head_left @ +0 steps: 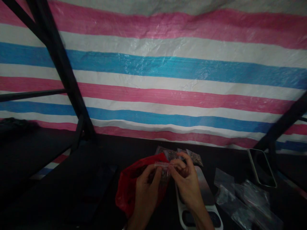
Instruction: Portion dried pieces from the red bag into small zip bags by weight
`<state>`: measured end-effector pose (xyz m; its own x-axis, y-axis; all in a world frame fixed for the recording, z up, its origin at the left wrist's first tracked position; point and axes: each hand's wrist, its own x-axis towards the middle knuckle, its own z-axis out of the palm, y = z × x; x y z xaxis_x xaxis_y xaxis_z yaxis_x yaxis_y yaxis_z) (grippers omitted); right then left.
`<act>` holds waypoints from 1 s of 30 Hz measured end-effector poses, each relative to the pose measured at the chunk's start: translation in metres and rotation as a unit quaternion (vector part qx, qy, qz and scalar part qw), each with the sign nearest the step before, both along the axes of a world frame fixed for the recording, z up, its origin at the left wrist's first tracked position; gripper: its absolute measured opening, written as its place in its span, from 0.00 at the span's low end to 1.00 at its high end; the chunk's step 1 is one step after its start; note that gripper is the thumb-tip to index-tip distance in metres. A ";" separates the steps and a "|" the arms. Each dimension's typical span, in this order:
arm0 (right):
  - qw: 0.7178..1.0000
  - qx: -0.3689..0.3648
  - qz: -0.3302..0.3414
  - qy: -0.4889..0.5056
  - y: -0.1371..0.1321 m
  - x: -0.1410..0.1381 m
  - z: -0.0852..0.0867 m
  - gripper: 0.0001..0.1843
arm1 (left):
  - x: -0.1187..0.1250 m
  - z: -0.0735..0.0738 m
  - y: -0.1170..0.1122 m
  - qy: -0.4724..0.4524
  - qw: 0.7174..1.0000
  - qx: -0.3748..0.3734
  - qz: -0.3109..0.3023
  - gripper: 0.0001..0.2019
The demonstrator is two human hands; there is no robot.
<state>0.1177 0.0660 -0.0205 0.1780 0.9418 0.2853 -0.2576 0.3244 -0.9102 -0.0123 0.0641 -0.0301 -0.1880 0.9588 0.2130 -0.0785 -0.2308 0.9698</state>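
Both hands meet low in the middle of the head view, pinching a small clear plastic bag [163, 168] along its top edge. My left hand [145, 189] grips its left side with thumb and fingers closed. My right hand [185, 182] pinches the right side. Under and left of the hands lies a red plastic bag [129, 187]. A small white scale with a shiny metal plate [203, 191] sits just beneath my right hand. Several small filled clear bags [192, 156] lie right behind the hands.
The surface is a dark table [83, 179]. A phone [262, 167] lies at the right, with loose clear plastic bags [247, 196] in front of it. A pink, white and blue striped tarp [168, 80] hangs behind. Black metal frame bars [62, 70] rise at left.
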 end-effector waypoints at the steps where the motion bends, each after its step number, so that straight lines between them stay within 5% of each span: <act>1: 1.000 -0.005 0.005 -0.007 0.000 0.001 0.000 0.29 | 0.001 0.000 0.000 -0.001 1.000 -0.001 -0.007 0.14; 14: 0.998 0.009 -0.003 -0.055 -0.005 0.002 -0.002 0.28 | 0.004 -0.009 0.002 -0.029 0.998 0.002 -0.057 0.12; 20: 0.995 0.010 -0.019 -0.095 -0.012 0.008 0.005 0.22 | 0.008 -0.012 0.000 0.012 0.995 0.062 -0.078 0.10; 25: 0.958 0.027 -0.234 -0.162 -0.001 0.061 0.020 0.22 | 0.009 -0.020 -0.014 0.088 0.992 0.089 -0.014 0.18; 30: 0.851 -0.045 -0.449 -0.268 0.023 0.124 0.018 0.25 | -0.005 -0.034 -0.018 0.214 0.955 0.197 0.054 0.15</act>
